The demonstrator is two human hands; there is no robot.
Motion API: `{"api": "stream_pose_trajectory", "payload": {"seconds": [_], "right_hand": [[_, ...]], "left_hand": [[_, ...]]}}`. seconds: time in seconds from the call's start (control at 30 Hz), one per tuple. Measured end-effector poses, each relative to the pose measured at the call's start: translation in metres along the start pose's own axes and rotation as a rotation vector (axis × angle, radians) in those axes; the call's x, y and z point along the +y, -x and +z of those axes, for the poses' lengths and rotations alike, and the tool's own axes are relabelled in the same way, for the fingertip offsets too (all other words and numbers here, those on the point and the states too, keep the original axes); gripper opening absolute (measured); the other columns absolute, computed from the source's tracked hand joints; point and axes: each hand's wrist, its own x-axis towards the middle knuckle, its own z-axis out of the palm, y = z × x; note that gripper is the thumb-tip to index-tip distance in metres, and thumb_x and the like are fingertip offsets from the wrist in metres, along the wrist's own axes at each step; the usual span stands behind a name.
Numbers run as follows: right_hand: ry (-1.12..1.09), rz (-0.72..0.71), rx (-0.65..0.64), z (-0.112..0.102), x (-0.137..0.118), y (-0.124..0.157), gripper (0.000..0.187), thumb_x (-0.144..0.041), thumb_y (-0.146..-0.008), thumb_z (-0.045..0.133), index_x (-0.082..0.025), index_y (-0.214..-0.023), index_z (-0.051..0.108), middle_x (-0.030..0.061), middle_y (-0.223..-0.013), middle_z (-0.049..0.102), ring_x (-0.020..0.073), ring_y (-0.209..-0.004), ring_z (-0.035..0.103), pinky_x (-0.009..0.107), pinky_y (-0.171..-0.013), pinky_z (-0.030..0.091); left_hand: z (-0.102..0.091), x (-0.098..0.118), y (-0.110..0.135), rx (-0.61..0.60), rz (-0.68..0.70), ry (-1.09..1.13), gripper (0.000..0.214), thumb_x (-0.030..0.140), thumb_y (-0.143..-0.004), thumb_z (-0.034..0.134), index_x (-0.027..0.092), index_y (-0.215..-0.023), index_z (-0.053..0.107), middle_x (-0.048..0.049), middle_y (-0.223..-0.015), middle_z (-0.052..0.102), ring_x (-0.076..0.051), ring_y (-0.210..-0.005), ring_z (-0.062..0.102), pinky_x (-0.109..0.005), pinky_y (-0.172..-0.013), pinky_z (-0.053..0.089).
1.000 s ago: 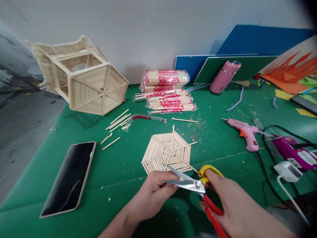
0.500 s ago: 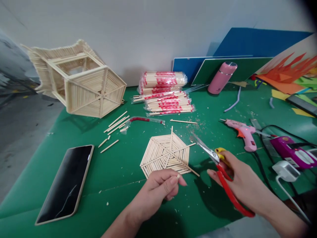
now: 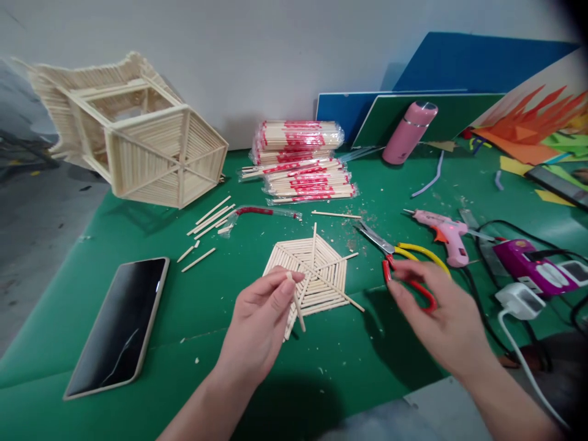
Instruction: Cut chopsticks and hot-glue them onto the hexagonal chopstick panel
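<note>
My left hand pinches a short wooden stick between thumb and fingers, over the near left part of a flat hexagonal stick panel. The panel lies on the green table, with several crossing sticks reaching past its edge. To its right are scissors with red and yellow handles, blades pointing up and left. My right hand is over the red handle, thumb and forefinger apart and not closed round it. Loose cut sticks lie to the left behind the panel.
A stick-built house model stands at the back left, near wrapped chopstick bundles. A phone lies at left. To the right are a pink glue gun, a purple power strip with cables, and a pink bottle.
My right hand has let go of the scissors, which now rest beside the panel. My left hand has moved up and left over the panel, and the stick in it shows more clearly.
</note>
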Motion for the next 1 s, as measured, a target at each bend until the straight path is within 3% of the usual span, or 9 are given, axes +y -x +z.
{"api": "stream_pose_trajectory", "payload": {"seconds": [0.07, 0.17, 0.4, 0.53, 0.63, 0.73, 0.87, 0.93, 1.0], "right_hand": [[-0.171, -0.104, -0.192, 0.006, -0.028, 0.007, 0.019, -0.024, -0.082, 0.046, -0.026, -0.100, 0.050, 0.0040, -0.086, 0.058, 0.0193, -0.081, 0.057, 0.033, -0.070, 0.047], [-0.361, -0.198, -0.278, 0.017, -0.055, 0.010, 0.024, -0.020, -0.082, 0.047, -0.026, -0.105, 0.051, 0.0047, -0.098, 0.059, 0.0193, -0.090, 0.056, 0.031, -0.075, 0.046], [-0.405, -0.319, -0.145, 0.036, -0.045, 0.005, 0.016, -0.017, -0.080, 0.053, -0.021, -0.091, 0.062, 0.0027, -0.083, 0.064, 0.0150, -0.078, 0.057, 0.028, -0.068, 0.047], [-0.276, -0.376, -0.142, 0.038, -0.026, 0.007, 0.016, -0.016, -0.078, 0.055, -0.022, -0.090, 0.064, 0.0026, -0.082, 0.064, 0.0143, -0.075, 0.054, 0.029, -0.066, 0.045], [-0.178, -0.448, -0.191, 0.042, -0.021, 0.012, 0.016, -0.017, -0.079, 0.055, -0.023, -0.091, 0.063, 0.0018, -0.082, 0.064, 0.0149, -0.073, 0.052, 0.031, -0.064, 0.042], [-0.148, -0.481, -0.234, 0.045, -0.025, 0.017, 0.014, -0.019, -0.080, 0.054, -0.024, -0.089, 0.063, -0.0003, -0.080, 0.064, 0.0142, -0.070, 0.052, 0.030, -0.062, 0.042], [-0.172, -0.375, -0.190, 0.033, -0.014, 0.010, 0.016, -0.025, -0.080, 0.054, -0.024, -0.094, 0.062, 0.0017, -0.090, 0.063, 0.0140, -0.081, 0.055, 0.028, -0.071, 0.044], [-0.067, -0.197, 0.010, 0.019, 0.007, -0.001, 0.017, -0.027, -0.080, 0.052, -0.024, -0.094, 0.061, 0.0023, -0.092, 0.063, 0.0142, -0.085, 0.056, 0.027, -0.076, 0.044], [0.154, 0.116, 0.228, 0.005, 0.036, -0.014, 0.019, -0.033, -0.079, 0.051, -0.026, -0.095, 0.059, 0.0009, -0.087, 0.063, 0.0121, -0.075, 0.058, 0.023, -0.069, 0.045]], "left_hand": [[0.005, 0.002, 0.003, 0.076, -0.024, -0.033, 0.012, 0.026, -0.060, 0.073, 0.019, -0.069, 0.068, 0.0002, -0.070, 0.063, -0.008, -0.062, 0.055, -0.020, -0.061, 0.046], [0.009, 0.000, 0.010, 0.051, -0.028, -0.082, 0.012, 0.024, -0.061, 0.073, 0.017, -0.070, 0.068, 0.0006, -0.064, 0.063, -0.007, -0.056, 0.054, -0.018, -0.057, 0.045], [-0.009, -0.008, 0.019, -0.100, 0.061, -0.386, 0.009, 0.023, -0.073, 0.062, 0.021, -0.082, 0.065, 0.0022, -0.068, 0.066, -0.008, -0.064, 0.060, -0.017, -0.062, 0.047], [-0.025, -0.006, 0.020, -0.118, 0.359, -0.934, 0.009, 0.021, -0.075, 0.059, 0.019, -0.083, 0.063, -0.0008, -0.078, 0.065, -0.011, -0.069, 0.059, -0.021, -0.062, 0.046], [-0.030, -0.007, 0.018, -0.313, 0.685, -1.331, 0.020, 0.022, -0.078, 0.054, 0.016, -0.097, 0.059, -0.0058, -0.090, 0.063, -0.017, -0.082, 0.056, -0.030, -0.073, 0.044], [-0.029, -0.011, 0.015, -0.537, 0.833, -1.538, 0.020, 0.019, -0.085, 0.041, 0.016, -0.093, 0.059, -0.0033, -0.075, 0.062, -0.016, -0.069, 0.053, -0.032, -0.066, 0.040], [-0.027, -0.010, 0.011, -0.624, 0.853, -1.583, 0.023, 0.015, -0.086, 0.036, 0.015, -0.084, 0.059, -0.0027, -0.067, 0.058, -0.014, -0.063, 0.050, -0.030, -0.063, 0.037], [-0.031, -0.010, 0.012, -0.642, 0.857, -1.529, 0.021, 0.014, -0.086, 0.037, 0.016, -0.086, 0.058, -0.0026, -0.071, 0.058, -0.014, -0.067, 0.050, -0.031, -0.066, 0.036], [-0.038, -0.013, 0.016, -0.705, 0.837, -1.504, 0.020, 0.012, -0.085, 0.037, 0.017, -0.087, 0.057, -0.0021, -0.077, 0.059, -0.014, -0.073, 0.051, -0.032, -0.074, 0.035]]}}
